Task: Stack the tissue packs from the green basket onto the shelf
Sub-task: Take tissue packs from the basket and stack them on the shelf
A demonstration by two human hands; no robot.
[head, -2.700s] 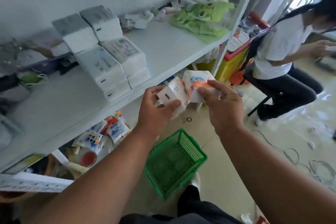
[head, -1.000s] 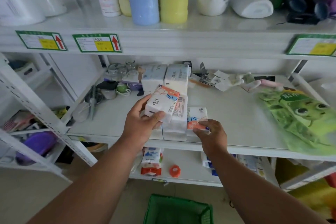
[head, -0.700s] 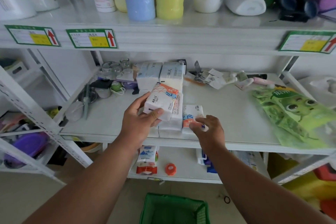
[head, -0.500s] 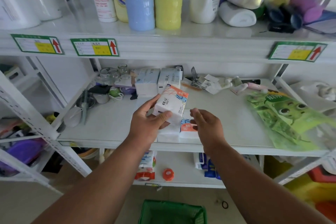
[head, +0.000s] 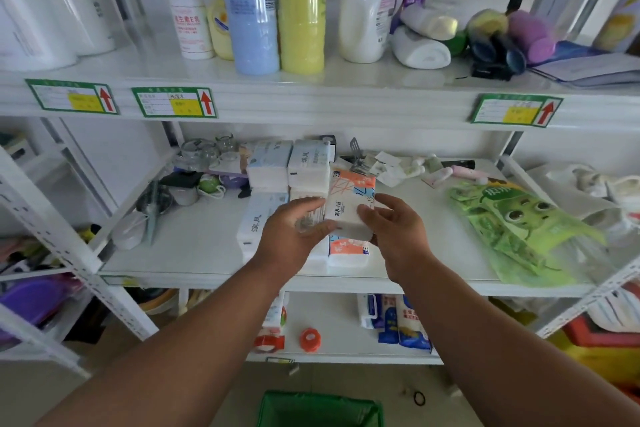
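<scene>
A tissue pack with an orange, blue and white wrapper is held between both hands over the middle shelf. It is gripped on its left edge by the left hand, whose thumb is curled along the pack's lower corner, and on its right edge by the right hand, whose fingers are bent against the side. The pack is tilted, its top leaning toward 1 o'clock, and is kept just above a second orange-and-white pack lying flat near the shelf's front edge.

At 9 o'clock from the held pack, a white pack with dark lettering is seen lying on the shelf, partly covered by the left hand. At 11 o'clock, toward the back of the shelf, two more white packs are stacked side by side. A green printed bag is spread at 3 o'clock, well apart from the hands.

The rim of the green basket is seen on the floor at 6 o'clock, between the two forearms; whether anything lies in it cannot be told.

On the upper shelf, a blue bottle and a yellow bottle are stood touching each other.
</scene>
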